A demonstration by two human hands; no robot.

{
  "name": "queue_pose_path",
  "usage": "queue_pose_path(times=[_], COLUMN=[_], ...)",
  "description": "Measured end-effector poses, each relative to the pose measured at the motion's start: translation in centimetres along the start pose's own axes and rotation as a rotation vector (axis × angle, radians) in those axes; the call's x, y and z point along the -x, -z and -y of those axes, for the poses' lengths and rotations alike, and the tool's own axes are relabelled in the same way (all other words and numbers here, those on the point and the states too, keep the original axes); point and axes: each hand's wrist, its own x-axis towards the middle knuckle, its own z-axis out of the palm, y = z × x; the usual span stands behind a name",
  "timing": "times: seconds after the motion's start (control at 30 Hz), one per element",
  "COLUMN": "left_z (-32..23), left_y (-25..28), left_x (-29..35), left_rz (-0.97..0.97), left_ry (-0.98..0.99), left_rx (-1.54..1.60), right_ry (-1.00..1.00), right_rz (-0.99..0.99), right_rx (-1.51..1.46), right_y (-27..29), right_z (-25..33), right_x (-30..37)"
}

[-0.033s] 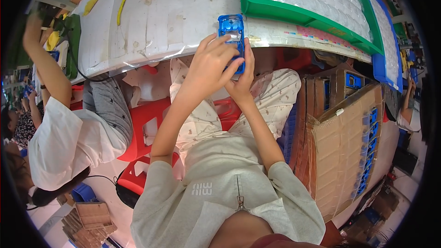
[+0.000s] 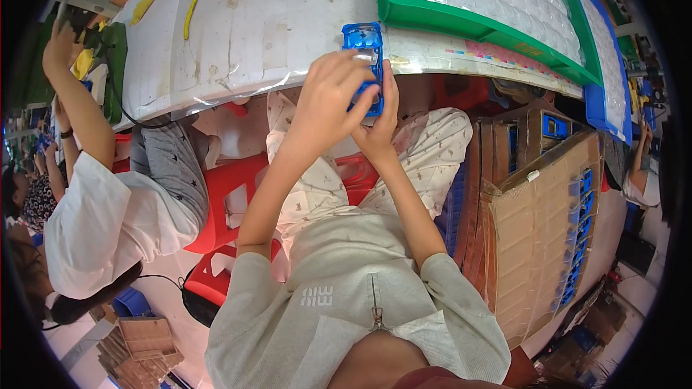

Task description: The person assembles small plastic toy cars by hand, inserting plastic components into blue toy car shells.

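A long blue plastic housing (image 2: 365, 32) with a clear window (image 2: 368, 53) reaches over the near edge of the table. My right hand (image 2: 380, 130) is closed around its lower part, fingers along the right side. My left hand (image 2: 333, 94) is over the housing's left side, fingers loosely bent and thumb apart from them. The left fingertips are slightly smeared, and the hand covers part of the housing. I see nothing held in the left hand.
Yellow-handled pliers (image 2: 191, 14) lie on the white table (image 2: 274, 21). A green tray (image 2: 490, 29) of clear plastic pieces stands at the far right. Cardboard boxes (image 2: 537, 238) with blue parts are to my right. A co-worker's arm (image 2: 83, 112) is at the left.
My left fingers have drawn back from the window and curled more. The co-worker's raised hand at the left has shifted. My right hand and the housing have barely moved.
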Motion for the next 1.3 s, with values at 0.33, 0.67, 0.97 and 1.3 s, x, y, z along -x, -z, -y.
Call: queue_pose_path(times=[0.33,0.67,0.97,1.3], left_z=[3.3,-2.8,-5.4,-6.2], left_y=[-2.2,0.3,-0.2,0.6], left_x=[-1.7,-0.2,1.1,1.7], left_rz=[-0.084,-0.086,-0.079,-0.069], left_ry=[0.258,0.685,0.534,0.494], left_rx=[-0.121,0.524,0.584,0.533], right_ry=[0.070,-0.819,-0.819,-0.642], right_rz=[-0.017,0.169,0.211,0.225], right_rx=[0.051,-0.599,-0.296,-0.142], right_y=[-0.4,5.5,6.3,6.3], right_z=[0.5,7.6,8.9,9.3], right_x=[-0.1,-3.2,-5.1,-4.3])
